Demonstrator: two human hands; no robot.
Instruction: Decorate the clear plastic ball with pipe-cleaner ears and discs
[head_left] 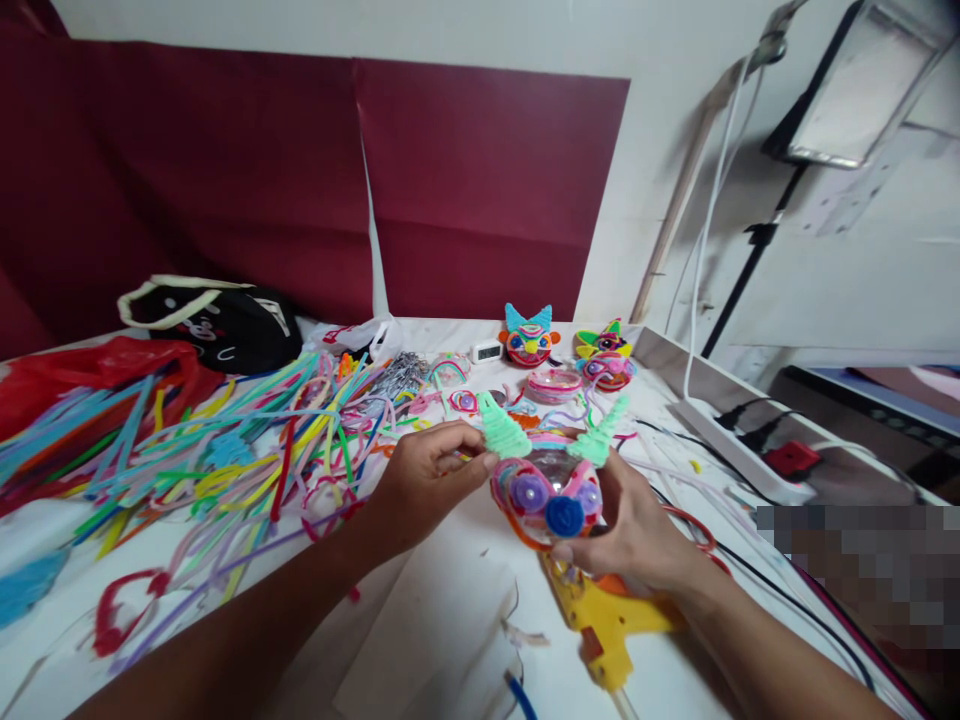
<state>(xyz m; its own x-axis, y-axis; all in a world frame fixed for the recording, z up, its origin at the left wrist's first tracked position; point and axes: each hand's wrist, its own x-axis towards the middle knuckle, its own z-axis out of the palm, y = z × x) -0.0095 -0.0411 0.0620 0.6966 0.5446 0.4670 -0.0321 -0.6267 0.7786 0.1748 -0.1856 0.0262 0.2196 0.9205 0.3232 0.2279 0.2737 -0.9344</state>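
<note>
A pipe-cleaner animal head (534,515) with purple eyes, a round blue nose and pink-red trim is held up over the white table. My right hand (637,520) grips it from the right side and below. Two mint-green pipe-cleaner ears stand on top; at the left ear (504,428), the thumb and fingers of my left hand (435,475) pinch its lower outer edge. The right ear (600,436) leans outward above my right hand. Below the head lies a yellow glue gun (611,610), partly hidden by my right hand.
Loose colourful pipe cleaners (277,450) cover the table's left side. Behind stand a finished blue-eared head (529,338), a second one (606,355), and a small digital clock (486,352). A power strip (739,450) with cables runs along the right; a black bag (225,325) sits back left.
</note>
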